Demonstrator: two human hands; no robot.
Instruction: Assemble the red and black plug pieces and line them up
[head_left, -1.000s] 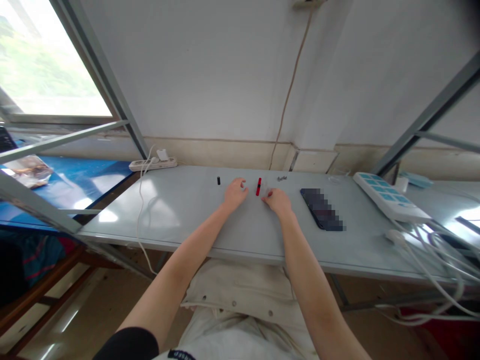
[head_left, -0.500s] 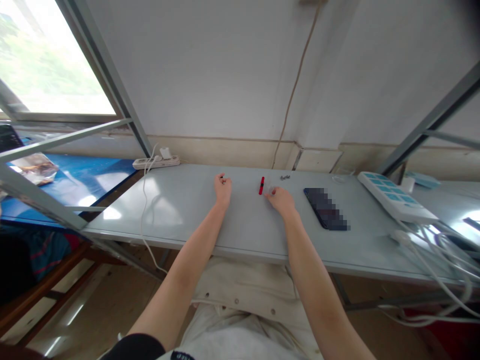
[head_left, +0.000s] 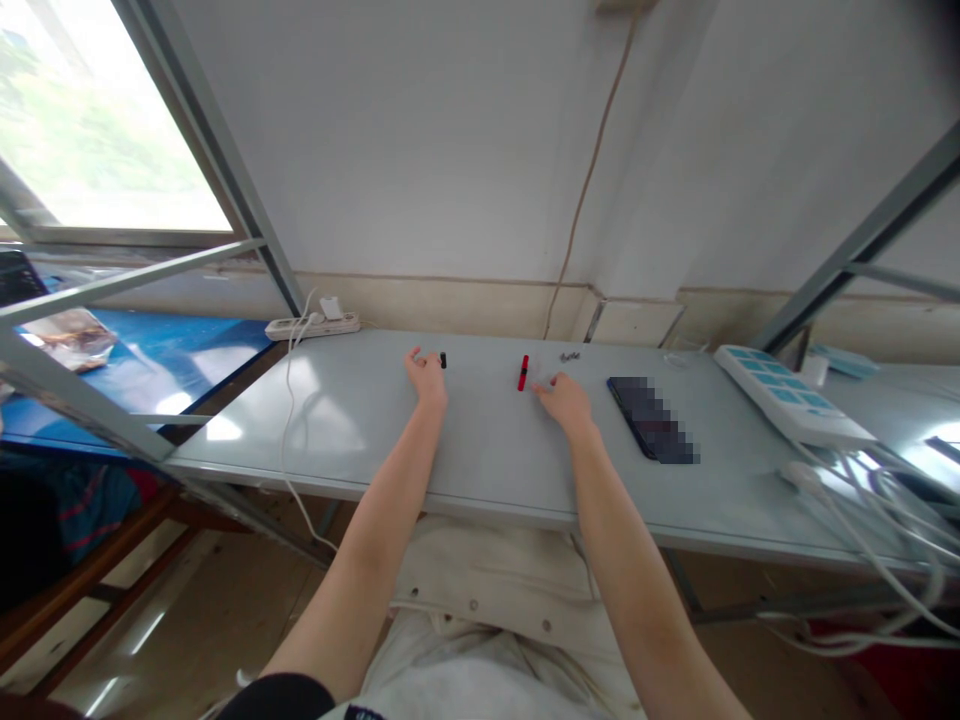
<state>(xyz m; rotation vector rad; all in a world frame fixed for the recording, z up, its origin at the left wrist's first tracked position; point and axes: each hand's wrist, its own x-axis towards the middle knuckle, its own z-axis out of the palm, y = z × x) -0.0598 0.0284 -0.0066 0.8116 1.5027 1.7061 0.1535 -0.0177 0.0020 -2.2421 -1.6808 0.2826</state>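
My left hand (head_left: pixel 426 378) is over the grey table, its thumb and fingers apart and nothing seen in them. Just to its right stands a small black cylinder (head_left: pixel 443 360). A red tube with a black band (head_left: pixel 523 373) lies near the middle of the table. Beside that tube is my right hand (head_left: pixel 565 400), resting low on the tabletop with thumb and forefinger spread. Something small and clear lies by its fingertips, too faint to name. Behind this hand is a little cluster of small metal pieces (head_left: pixel 570 357).
A dark phone (head_left: pixel 654 420) lies right of my right hand. Farther right is a white and blue power strip (head_left: pixel 795 395) with tangled white cables (head_left: pixel 892 540). Another power strip (head_left: pixel 313 326) sits at the back left, its cable hanging over the front edge. Metal frame posts rise at both sides.
My left hand has let go of the black cylinder and shifted left, leaving it standing on the table. My right hand's fingers have opened and drawn slightly away from the clear item.
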